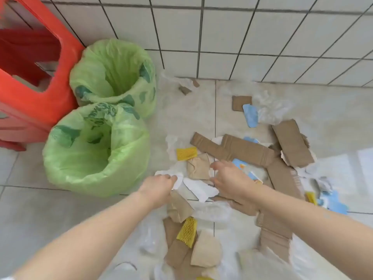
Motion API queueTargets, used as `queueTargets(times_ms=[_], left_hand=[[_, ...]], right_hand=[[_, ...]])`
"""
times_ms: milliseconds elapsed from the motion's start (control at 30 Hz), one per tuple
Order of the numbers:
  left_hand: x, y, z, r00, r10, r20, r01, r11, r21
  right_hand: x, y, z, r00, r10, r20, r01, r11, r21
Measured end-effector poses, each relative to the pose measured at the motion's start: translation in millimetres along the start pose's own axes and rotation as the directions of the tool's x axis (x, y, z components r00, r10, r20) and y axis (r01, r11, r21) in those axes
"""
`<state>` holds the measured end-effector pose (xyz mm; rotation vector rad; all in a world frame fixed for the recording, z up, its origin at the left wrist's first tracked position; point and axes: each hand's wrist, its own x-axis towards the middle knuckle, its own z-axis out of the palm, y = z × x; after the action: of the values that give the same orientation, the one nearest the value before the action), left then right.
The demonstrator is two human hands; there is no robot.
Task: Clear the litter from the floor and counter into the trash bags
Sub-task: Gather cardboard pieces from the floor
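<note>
Two green bags (105, 122) stand open by a red stool (30, 81). Cardboard pieces (248, 150) and paper lie on the floor (50, 209). The left hand (159, 188) pinches white paper (178, 179). The right hand (232, 178) reaches with fingers spread.

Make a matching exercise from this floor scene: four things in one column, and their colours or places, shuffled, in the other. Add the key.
Things:
1. trash bags
2. stool
3. long cardboard strip
4. left hand

Descriptions:
A. brown, lying on the floor among the litter
B. red, at the wall beside the bags
C. green, open at the top
D. gripping white paper

Pairs: 1-C, 2-B, 3-A, 4-D
</note>
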<state>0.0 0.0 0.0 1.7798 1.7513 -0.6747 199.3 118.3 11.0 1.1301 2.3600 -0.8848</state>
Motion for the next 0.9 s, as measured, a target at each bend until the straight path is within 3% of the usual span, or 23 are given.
queueTargets(times_ms=[67,133,200,267,433,600,667,767,900], left_hand=[[20,-7,17,0.995,0.102,-0.025,-0.099,0.992,0.081],[38,-12,33,0.946,0.299,-0.127,-0.269,0.940,0.212],[48,-10,55,0.872,0.475,-0.115,-0.420,0.849,0.321],[56,-5,76,0.845,0.531,-0.070,-0.483,0.812,0.328],[55,9,104,0.872,0.457,-0.176,-0.395,0.868,0.302],[49,15,116,0.906,0.383,-0.180,-0.327,0.903,0.279],[49,16,117,0.917,0.333,-0.220,-0.279,0.929,0.241],[55,15,121,0.945,0.228,-0.237,-0.207,0.972,0.108],[57,12,126,0.940,0.158,-0.302,-0.172,0.985,-0.022]], right_hand=[[25,7,13,0.999,-0.043,0.023,0.045,0.993,-0.110],[50,10,21,0.997,-0.066,0.044,0.073,0.979,-0.191],[75,11,35,0.996,-0.080,0.041,0.089,0.958,-0.274],[95,15,49,0.997,-0.067,0.048,0.079,0.939,-0.335],[113,14,76,0.998,-0.054,-0.014,0.043,0.904,-0.424],[109,15,92,0.989,-0.023,-0.146,-0.047,0.887,-0.459],[104,13,89,0.985,0.028,-0.170,-0.093,0.918,-0.385],[95,15,76,0.992,0.093,-0.086,-0.108,0.976,-0.189],[85,23,59,0.992,0.004,-0.129,-0.016,0.996,-0.087]])
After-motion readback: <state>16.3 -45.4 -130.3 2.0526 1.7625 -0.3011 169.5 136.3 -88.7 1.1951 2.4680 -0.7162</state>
